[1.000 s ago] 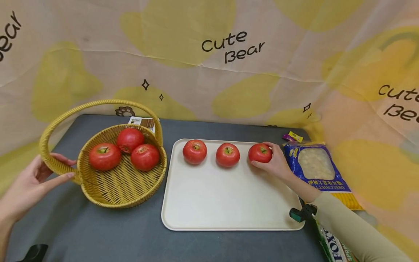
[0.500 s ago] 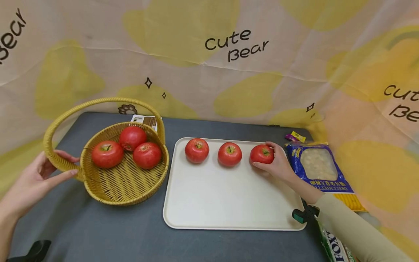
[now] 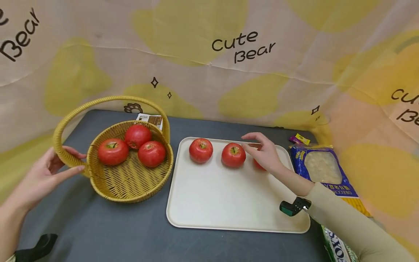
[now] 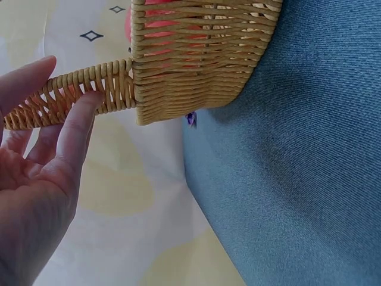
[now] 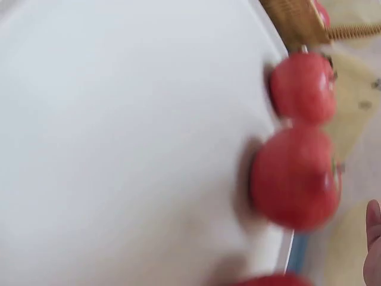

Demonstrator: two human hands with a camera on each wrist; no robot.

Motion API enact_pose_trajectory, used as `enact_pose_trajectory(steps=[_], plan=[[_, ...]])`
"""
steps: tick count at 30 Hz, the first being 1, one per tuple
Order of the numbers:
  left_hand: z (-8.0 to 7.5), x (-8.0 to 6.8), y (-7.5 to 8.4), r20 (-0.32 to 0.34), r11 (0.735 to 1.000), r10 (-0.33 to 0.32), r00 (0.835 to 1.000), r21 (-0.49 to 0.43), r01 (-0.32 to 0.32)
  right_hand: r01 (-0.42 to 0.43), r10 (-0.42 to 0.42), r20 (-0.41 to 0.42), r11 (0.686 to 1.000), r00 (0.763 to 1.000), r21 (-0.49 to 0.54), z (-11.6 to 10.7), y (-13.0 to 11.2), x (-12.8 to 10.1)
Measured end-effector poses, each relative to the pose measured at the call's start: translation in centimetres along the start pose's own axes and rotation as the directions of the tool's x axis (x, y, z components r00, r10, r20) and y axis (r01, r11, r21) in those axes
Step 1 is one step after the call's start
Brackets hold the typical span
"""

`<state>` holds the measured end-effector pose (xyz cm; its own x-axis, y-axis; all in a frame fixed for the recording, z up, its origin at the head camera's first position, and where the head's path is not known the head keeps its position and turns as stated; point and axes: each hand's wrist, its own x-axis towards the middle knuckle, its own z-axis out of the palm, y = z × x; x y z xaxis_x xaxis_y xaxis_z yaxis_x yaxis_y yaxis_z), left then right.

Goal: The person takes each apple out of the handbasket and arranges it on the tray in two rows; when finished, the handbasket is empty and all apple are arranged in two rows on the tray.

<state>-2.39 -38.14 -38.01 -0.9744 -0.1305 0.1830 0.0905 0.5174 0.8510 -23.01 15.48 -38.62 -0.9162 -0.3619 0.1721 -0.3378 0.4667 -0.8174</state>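
My left hand point(image 3: 40, 178) pinches the lower left end of the handle point(image 3: 62, 153) of a yellow wicker basket point(image 3: 131, 187), thumb on one side and fingers on the other. Three red tomatoes lie inside it. On the white tray point(image 3: 226, 203), three more tomatoes stand in a row along the back edge: a left one point(image 3: 201, 150), a middle one point(image 3: 233, 155) and a right one point(image 3: 258, 166). With fingers spread and nothing held, my right hand point(image 3: 267, 155) hovers over the right tomato and mostly hides it. Its fingertips are near the middle tomato.
A blue bag of pasta point(image 3: 322, 169) lies right of the tray, with small candy wrappers point(image 3: 299, 139) behind it. A green packet point(image 3: 338, 243) lies at the front right. Behind the basket is a small printed card point(image 3: 154, 119). A patterned cloth point(image 3: 196, 36) hangs behind the table.
My right hand has let go of the right tomato and moved left and up, toward the middle tomato. The left hand keeps its hold on the basket handle. The view has shifted slightly.
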Motion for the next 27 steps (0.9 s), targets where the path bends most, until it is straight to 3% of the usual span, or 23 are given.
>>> enact_pose_trajectory(steps=[7, 16, 22, 27], plan=[[0.2, 0.0, 0.3, 0.001, 1.000, -0.002, 1.000, -0.005, 0.002, 0.055, -0.082, 0.188, 0.988, 0.979, 0.146, 6.2, -4.2, 1.4], [0.3, 0.1, 0.5, -0.004, 1.000, 0.021, 1.000, -0.006, -0.021, 0.153, -0.247, 0.369, 0.952, 0.896, 0.265, 12.6, -8.7, 2.8], [0.1, -0.1, 0.4, -0.010, 0.999, 0.044, 0.999, -0.008, -0.044, 0.185, -0.285, 0.504, 0.953, 0.815, 0.238, 16.1, -11.0, 4.0], [0.0, -0.2, 0.4, -0.012, 0.999, 0.048, 0.999, -0.012, -0.048, 0.311, -0.303, 0.582, 0.946, 0.755, 0.090, 18.8, -12.7, 5.2]])
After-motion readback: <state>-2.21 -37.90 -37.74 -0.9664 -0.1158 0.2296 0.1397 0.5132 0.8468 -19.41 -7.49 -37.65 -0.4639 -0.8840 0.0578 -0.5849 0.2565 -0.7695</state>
